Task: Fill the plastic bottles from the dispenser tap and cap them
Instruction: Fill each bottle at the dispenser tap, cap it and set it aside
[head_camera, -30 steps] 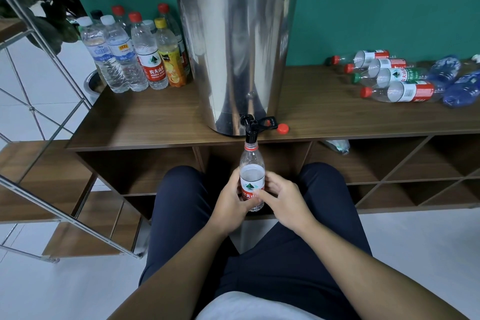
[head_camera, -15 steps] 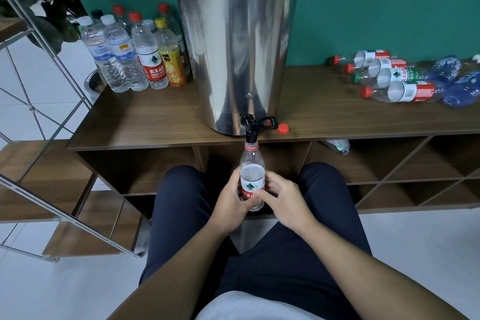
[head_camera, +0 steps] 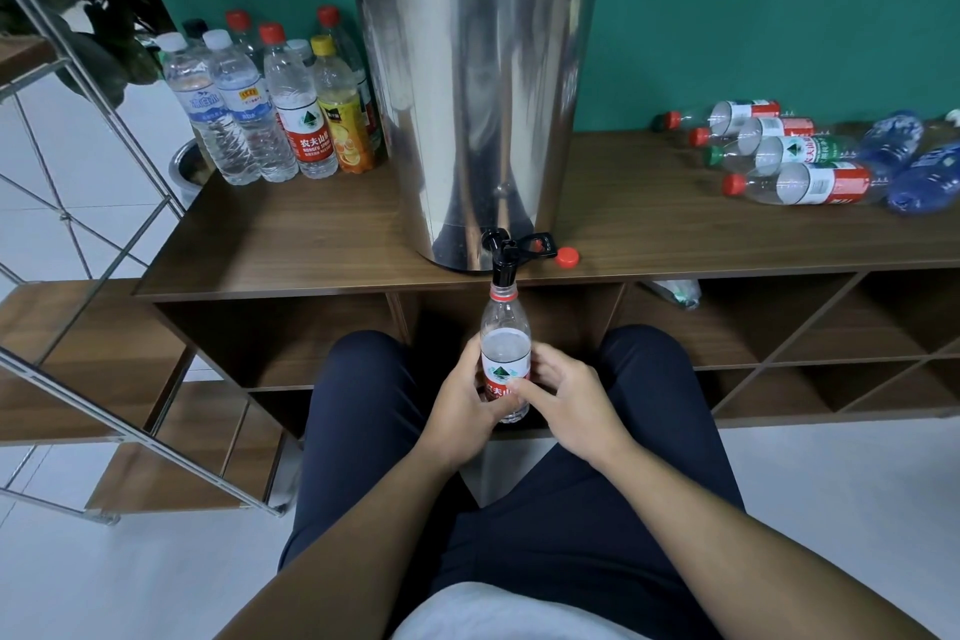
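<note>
A clear plastic bottle (head_camera: 505, 343) with a red and white label stands upright under the black tap (head_camera: 503, 260) of the steel dispenser (head_camera: 475, 109), its open neck right at the spout. Water inside reaches about the top of the label. My left hand (head_camera: 460, 405) grips the bottle's lower body from the left, and my right hand (head_camera: 566, 405) grips it from the right, thumb across the label. The bottle's red cap (head_camera: 567, 257) lies on the wooden counter (head_camera: 291, 244) just right of the tap.
Several capped upright bottles (head_camera: 270, 109) stand at the counter's back left. Several bottles (head_camera: 795, 156) lie on their sides at the right. Open shelf compartments sit under the counter, one holding a crumpled bottle (head_camera: 672, 291). A metal-framed shelf (head_camera: 78, 327) stands at left.
</note>
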A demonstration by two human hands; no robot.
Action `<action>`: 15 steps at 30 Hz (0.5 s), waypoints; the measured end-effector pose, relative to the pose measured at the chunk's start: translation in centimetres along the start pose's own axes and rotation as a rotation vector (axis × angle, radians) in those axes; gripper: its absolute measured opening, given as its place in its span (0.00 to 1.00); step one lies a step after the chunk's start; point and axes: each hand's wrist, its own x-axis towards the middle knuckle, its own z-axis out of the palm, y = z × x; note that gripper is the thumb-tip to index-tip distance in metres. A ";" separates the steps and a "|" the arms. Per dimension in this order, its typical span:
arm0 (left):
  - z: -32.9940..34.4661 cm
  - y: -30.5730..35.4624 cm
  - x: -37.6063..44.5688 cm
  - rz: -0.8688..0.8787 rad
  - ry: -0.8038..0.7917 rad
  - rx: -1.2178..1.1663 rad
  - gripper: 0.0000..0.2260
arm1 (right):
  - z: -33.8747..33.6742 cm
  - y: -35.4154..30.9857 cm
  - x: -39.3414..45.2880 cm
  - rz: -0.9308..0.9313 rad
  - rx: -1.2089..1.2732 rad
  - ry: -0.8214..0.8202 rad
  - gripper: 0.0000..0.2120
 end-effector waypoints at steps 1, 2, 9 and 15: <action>0.0 0.0 0.0 -0.001 -0.001 -0.001 0.36 | 0.0 0.0 0.0 0.001 0.001 0.000 0.22; 0.0 0.0 0.0 -0.002 0.000 -0.002 0.36 | 0.0 0.0 0.0 0.003 0.002 0.000 0.22; 0.0 0.1 -0.1 0.000 -0.005 0.001 0.35 | 0.0 0.0 0.0 0.007 0.008 0.000 0.23; 0.0 0.4 -0.3 -0.002 -0.010 0.004 0.36 | 0.0 -0.1 0.1 0.011 0.006 0.002 0.24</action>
